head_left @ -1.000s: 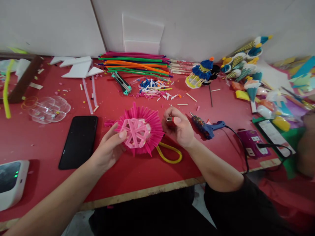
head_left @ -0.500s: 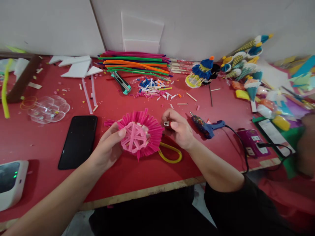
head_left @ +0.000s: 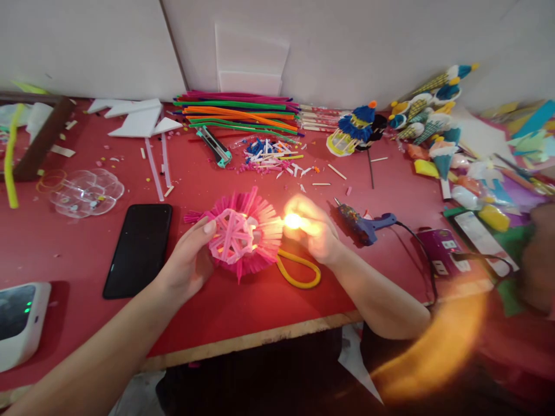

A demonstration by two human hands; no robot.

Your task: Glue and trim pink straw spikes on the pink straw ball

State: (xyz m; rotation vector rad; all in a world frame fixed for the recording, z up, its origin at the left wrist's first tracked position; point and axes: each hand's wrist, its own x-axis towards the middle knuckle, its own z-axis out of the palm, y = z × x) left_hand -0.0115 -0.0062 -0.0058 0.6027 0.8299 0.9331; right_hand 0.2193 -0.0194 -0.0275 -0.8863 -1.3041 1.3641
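My left hand (head_left: 193,248) is closed on the edge of a pink fringed craft piece (head_left: 264,248), its thumb on the pale pink lattice (head_left: 232,237) that faces me. The piece is held tilted above the red table. Just right of its fringe, my right hand (head_left: 318,234) grips a lighter. A bright flame (head_left: 293,220) burns at the lighter's top and its glare hides the lighter's body. Whether the flame touches the fringe tips, I cannot tell. A yellow fuzzy loop (head_left: 303,283) lies under the piece, between my hands.
A glue gun (head_left: 362,222) with a cord lies right of my right hand, near a purple power box (head_left: 442,251). A black phone (head_left: 137,251) is on the left. Behind are a box cutter (head_left: 214,146), pipe cleaners (head_left: 238,112) and scraps. Another person is at the right edge.
The lighter in my right hand has lit, casting an orange glow over the hand and fringe. My left hand and the craft piece have shifted slightly left.
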